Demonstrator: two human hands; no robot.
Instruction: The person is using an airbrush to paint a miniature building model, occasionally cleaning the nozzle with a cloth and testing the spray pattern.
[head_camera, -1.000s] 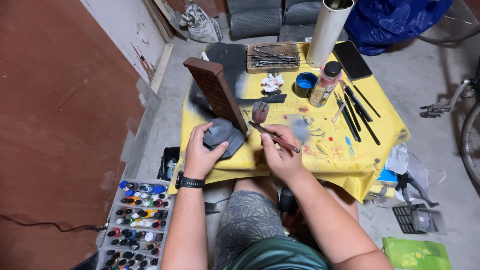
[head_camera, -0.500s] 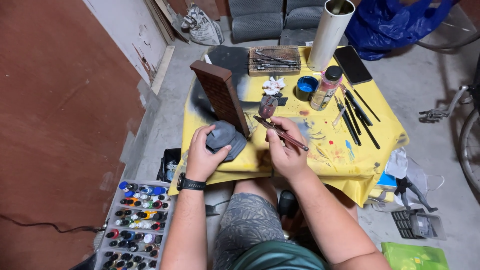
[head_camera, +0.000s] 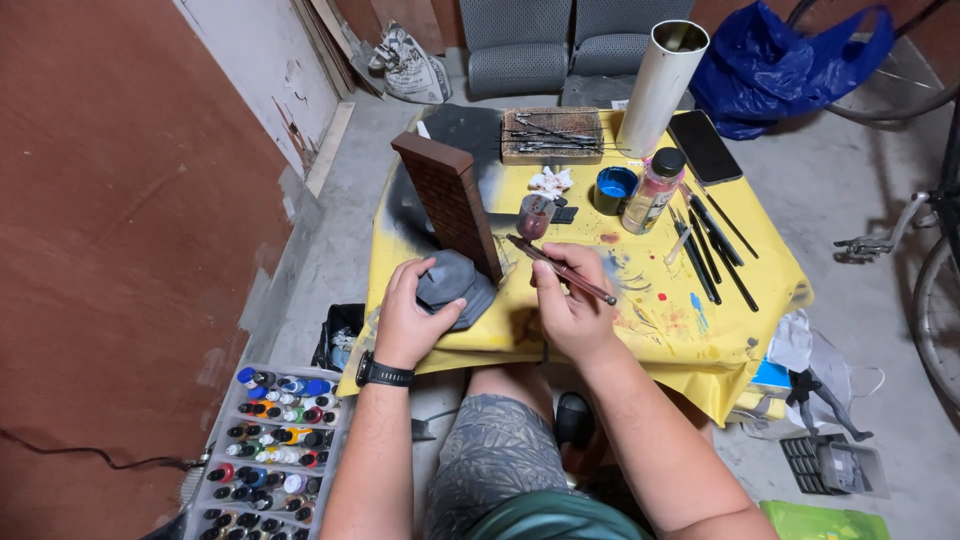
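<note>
While the left hand curls over a small grey model piece, fingers bent around its top and pressing it to the desk, the right hand pinches a thin paintbrush between thumb and fingertips, the other fingers folded in. The brush has a dark reddish handle and lies slanted, its tip pointing up and left toward a small reddish cup. The grey piece looks matte and lumpy, rounded like a rock, and sits at the desk's near edge, just left of the brush hand and touching the base of a tall brown brick-textured wall model that stands upright. A black watch wraps the left wrist. The desk is covered in yellow sheeting smeared with paint spots. Farther off stand a round blue paint pot, a clear bottle with a black cap, several dark brushes lying side by side, and a white tube. On the floor to the left, a tray of small paint bottles shows many colours.
</note>
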